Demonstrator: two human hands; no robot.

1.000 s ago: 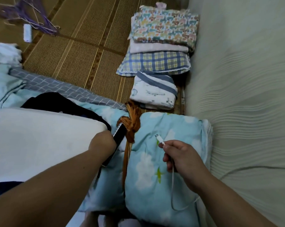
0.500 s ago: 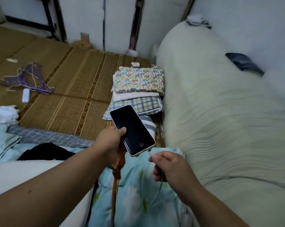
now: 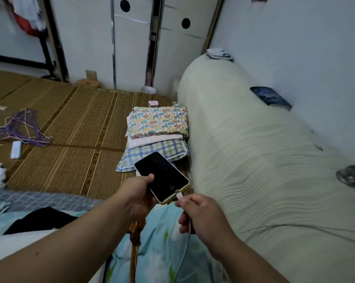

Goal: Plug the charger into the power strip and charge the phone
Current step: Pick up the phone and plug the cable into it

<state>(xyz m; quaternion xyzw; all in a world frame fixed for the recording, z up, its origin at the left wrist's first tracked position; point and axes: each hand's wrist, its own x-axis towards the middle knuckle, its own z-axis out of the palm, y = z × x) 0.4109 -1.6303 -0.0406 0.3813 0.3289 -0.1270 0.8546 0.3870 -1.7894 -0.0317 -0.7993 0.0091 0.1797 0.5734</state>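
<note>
A phone [image 3: 161,175] with a dark screen and a pale yellow case is held screen-up in my left hand [image 3: 136,194], thumb on its near left edge. My right hand [image 3: 197,214] pinches the white plug of the charging cable [image 3: 179,195] right at the phone's bottom edge; the plug touches the port. The white cable [image 3: 185,246] hangs down from my right hand over the blue cloud-print bedding. No power strip or charger brick is in view.
A stack of folded cloths [image 3: 157,131] lies on the woven mat [image 3: 70,139] just beyond the phone. A long pale bolster [image 3: 264,160] runs along the right wall, with a dark book [image 3: 271,98] on it. Purple hangers [image 3: 19,129] and a white remote [image 3: 16,149] lie left.
My left hand lifted the phone from the bedding and turned it screen-up. My right hand brought the cable plug up to the phone's bottom edge. The view tilted upward.
</note>
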